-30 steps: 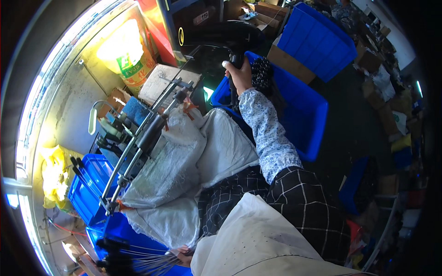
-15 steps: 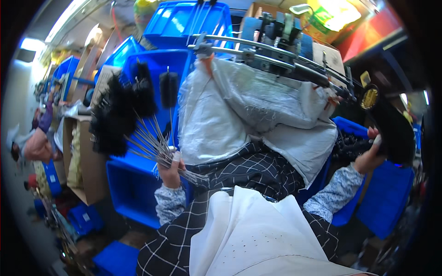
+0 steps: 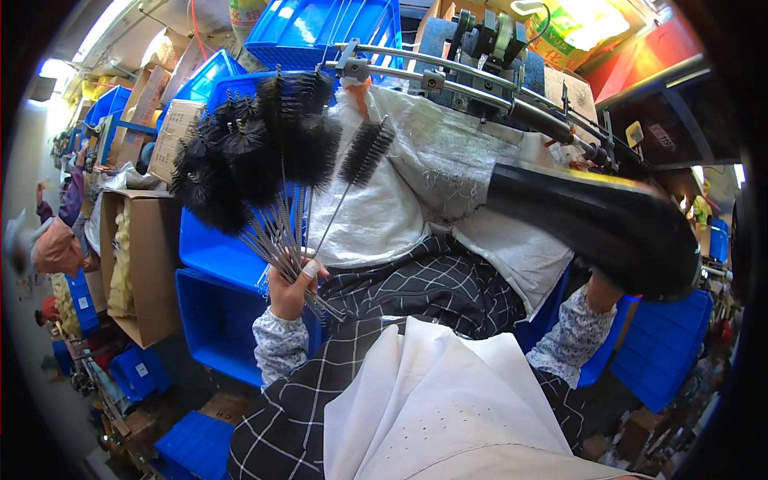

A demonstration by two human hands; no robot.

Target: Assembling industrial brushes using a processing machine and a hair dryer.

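Left hand (image 3: 290, 290) clenched around one bundle of black bottle brushes (image 3: 256, 152), too many to count. Right hand (image 3: 602, 290) mostly hidden behind one black cylinder (image 3: 596, 224); grip unclear.

The left hand (image 3: 290, 290) grips a bundle of black bottle brushes (image 3: 256, 156) by their wire stems, bristles fanned upward before blue bins (image 3: 216, 320). The right hand (image 3: 602, 290) holds a blurred black tube (image 3: 596, 224) beside a white sack (image 3: 432, 184) under a metal frame (image 3: 480, 80).
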